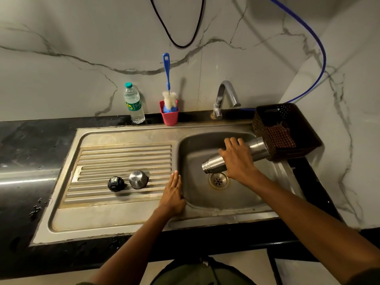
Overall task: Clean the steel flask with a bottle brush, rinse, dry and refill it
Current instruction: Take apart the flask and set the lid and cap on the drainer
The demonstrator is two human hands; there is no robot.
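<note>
Right hand (238, 159) clamps flask (216, 164) at middle, mouth tipped down toward 8 o'clock over drain (218, 179) in sink (127, 214). Likely draining (no stream visible): hold tilt, shake gently. Left hand (172, 194) flat on basin edge, fingers straight, together. Brush (167, 79) stands in cup (169, 118) at 12 o'clock. Flask base hidden behind basket (304, 145); interior unseen.

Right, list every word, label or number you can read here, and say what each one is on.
Water bottle: green label with a yellow logo and white script starting "S"; the rest is too blurred to read.
Black flask cap on the drainboard: a small pale marking on top, too small to read.
Steel flask, bottle brush, pink cup: no text visible.
</note>
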